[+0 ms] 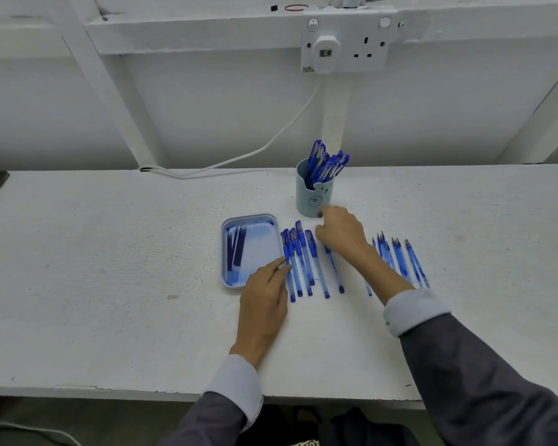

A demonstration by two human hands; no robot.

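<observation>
Logging the worktop (110, 284) layout as I am seeing it. The tray (264, 249) is lying left of centre, refills (236, 249) lying in its left half. A row of pens (305, 262) is lying just right of it, a single pen (335, 272) lying apart to their right, and a second pen group (401, 260) further right. The cup (314, 201) is standing behind the row, holding more pens (326, 162). The left grip (264, 300) is touching the row's left side; the right grip (342, 233) is covering the single pen's far end.

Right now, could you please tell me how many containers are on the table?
2. The blue tray lies beside the left hand, holding dark refills. The pale blue cup stands behind the right hand, full of pens. None looks hidden.
</observation>
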